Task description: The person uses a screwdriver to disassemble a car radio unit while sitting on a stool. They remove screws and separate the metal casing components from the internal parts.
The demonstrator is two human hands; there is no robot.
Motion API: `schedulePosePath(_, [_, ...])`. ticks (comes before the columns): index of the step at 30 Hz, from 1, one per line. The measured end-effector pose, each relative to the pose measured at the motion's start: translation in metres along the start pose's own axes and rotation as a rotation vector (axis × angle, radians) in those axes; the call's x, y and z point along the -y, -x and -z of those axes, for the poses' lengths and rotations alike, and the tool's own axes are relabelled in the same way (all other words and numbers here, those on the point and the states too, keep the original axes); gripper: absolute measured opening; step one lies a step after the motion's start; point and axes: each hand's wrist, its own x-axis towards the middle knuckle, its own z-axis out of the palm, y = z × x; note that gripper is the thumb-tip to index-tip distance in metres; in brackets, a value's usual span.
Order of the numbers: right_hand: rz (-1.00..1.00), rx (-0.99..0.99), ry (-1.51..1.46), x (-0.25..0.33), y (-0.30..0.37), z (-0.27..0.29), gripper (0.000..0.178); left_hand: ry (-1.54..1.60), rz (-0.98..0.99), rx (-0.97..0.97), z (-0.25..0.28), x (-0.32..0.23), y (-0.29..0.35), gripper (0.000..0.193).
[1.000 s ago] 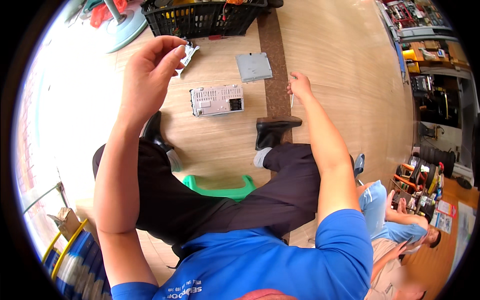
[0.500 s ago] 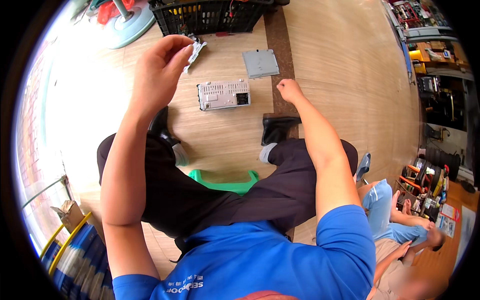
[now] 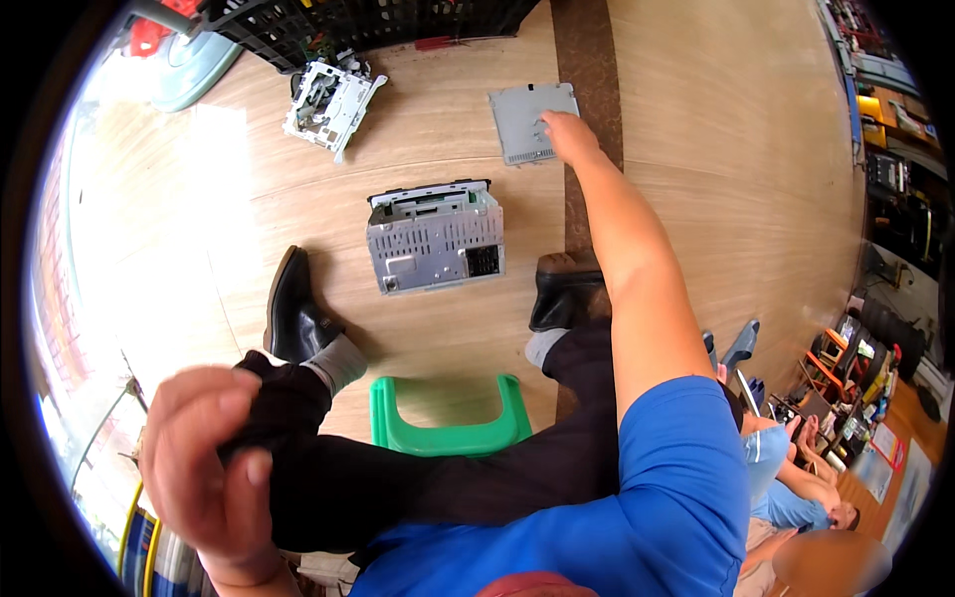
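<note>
A grey flat metal cover plate lies on the floor ahead, with a few tiny dark bits on it. Over its right part is my right hand, fingers drawn together at the plate; what they hold, if anything, is too small to make out. My left hand is raised near my left knee, fingers loosely curled and thumb apart, with nothing seen in it. Between my feet stands a silver metal box-shaped car stereo unit, its top uncovered. Farther left lies a silver mechanism with a cut-out frame.
A black plastic crate stands at the far edge, beside a round pale stand base. A green plastic stool shows between my legs. Two seated people are at the lower right, near shelves of tools.
My left hand has let go of the silver mechanism, now on the floor by the crate, and has drawn back toward me. My right hand has moved onto the grey plate.
</note>
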Motion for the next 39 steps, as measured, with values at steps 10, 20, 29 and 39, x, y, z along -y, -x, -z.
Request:
schedulePosePath(10, [0.296, 0.131, 0.407, 0.004, -0.041, -0.001, 0.020, -0.033, 0.050, 0.052, -0.008, -0.002, -0.008, 0.035])
schedulePosePath(20, [0.107, 0.180, 0.205, 0.011, -0.044, -0.004, 0.018, -0.036, 0.012, 0.077, -0.009, -0.002, -0.008, 0.036])
schedulePosePath(29, [0.207, 0.131, 0.449, 0.032, -0.037, -0.015, 0.011, -0.049, -0.039, 0.060, -0.014, -0.006, -0.005, 0.037])
schedulePosePath(39, [-0.082, 0.013, 0.151, 0.018, -0.021, -0.003, 0.018, -0.069, -0.056, 0.075, -0.005, -0.007, -0.002, 0.038])
